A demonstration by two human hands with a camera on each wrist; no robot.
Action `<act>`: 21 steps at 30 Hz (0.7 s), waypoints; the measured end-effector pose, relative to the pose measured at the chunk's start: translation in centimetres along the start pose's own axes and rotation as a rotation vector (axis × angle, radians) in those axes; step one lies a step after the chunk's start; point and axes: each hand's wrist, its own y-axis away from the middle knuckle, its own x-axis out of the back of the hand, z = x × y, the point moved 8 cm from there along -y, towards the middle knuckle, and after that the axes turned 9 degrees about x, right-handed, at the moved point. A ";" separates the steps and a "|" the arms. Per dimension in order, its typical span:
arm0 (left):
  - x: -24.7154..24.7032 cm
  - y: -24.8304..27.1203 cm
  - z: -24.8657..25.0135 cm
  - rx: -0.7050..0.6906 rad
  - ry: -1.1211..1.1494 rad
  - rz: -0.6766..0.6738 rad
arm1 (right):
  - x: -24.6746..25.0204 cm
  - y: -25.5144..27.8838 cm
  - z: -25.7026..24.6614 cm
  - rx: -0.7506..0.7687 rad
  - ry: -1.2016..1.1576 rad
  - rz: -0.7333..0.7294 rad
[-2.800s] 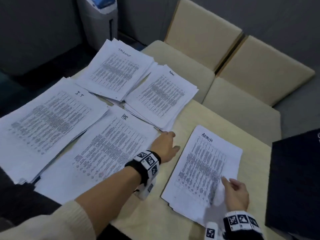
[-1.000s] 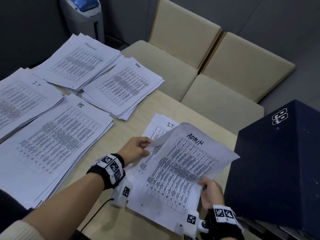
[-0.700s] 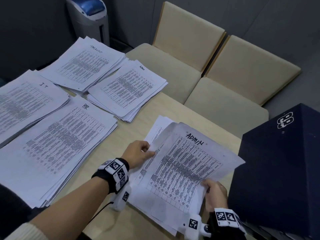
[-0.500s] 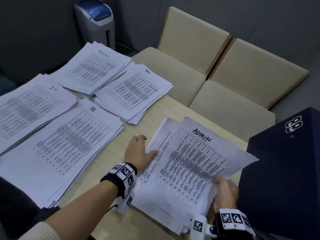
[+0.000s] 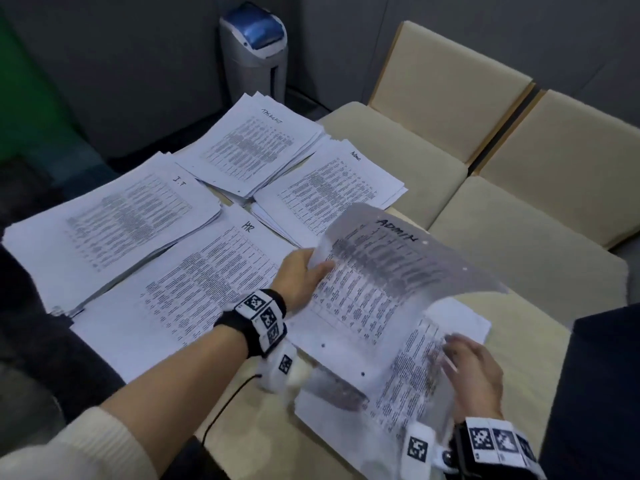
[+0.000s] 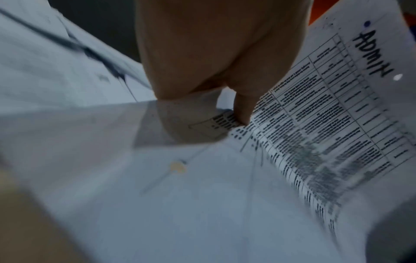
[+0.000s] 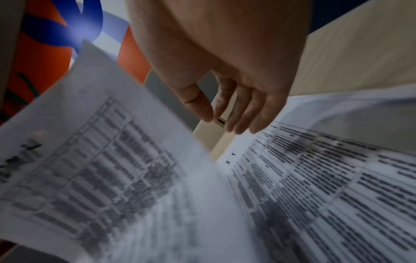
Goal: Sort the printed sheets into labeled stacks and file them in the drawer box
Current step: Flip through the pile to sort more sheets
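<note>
While the left hand (image 5: 300, 271) pinches the near-left edge of the ADMIN sheet (image 5: 388, 271), thumb (image 6: 242, 108) on top and the other fingers curled beneath, the sheet hangs lifted and bowed above the worktop (image 5: 519, 341). Motion blur over much of it.

Right hand (image 5: 474, 372): fingers (image 7: 238, 113) straight and loosely together, gripping nothing; whether the tips touch the loose pile (image 5: 426, 368) under the ADMIN sheet cannot be told. Pile lies flat on the worktop, printed side up.

Left of the ADMIN sheet, partly under the left wrist: HR stack (image 5: 194, 289). Beyond that, IT stack (image 5: 114, 223). Far side of the ADMIN sheet: a stack with a small handwritten label (image 5: 332, 192), and further back one more stack (image 5: 256, 147), label unreadable; its near edge overlaps the small-label stack.

Right of the ADMIN sheet, at the frame edge: dark drawer box (image 5: 602, 393), only part in view.

Behind the worktop: two beige chairs (image 5: 433, 109), a grey bin with blue lid (image 5: 256, 43).
</note>
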 end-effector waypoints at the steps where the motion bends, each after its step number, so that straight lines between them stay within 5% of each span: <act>1: 2.0 -1.5 0.3 0.017 -0.024 0.060 | 0.4 -0.2 0.5 0.010 0.054 0.045; 5: 8.4 -8.0 2.0 0.085 -0.080 0.192 | 2.8 -0.5 2.9 -0.026 0.382 0.182; 10: 11.8 -16.4 3.0 0.225 -0.080 0.163 | 3.4 0.0 3.3 -0.124 0.648 0.246; 21: 9.8 -26.1 5.1 0.175 -0.645 0.207 | 4.1 -0.7 5.1 -0.188 0.611 0.236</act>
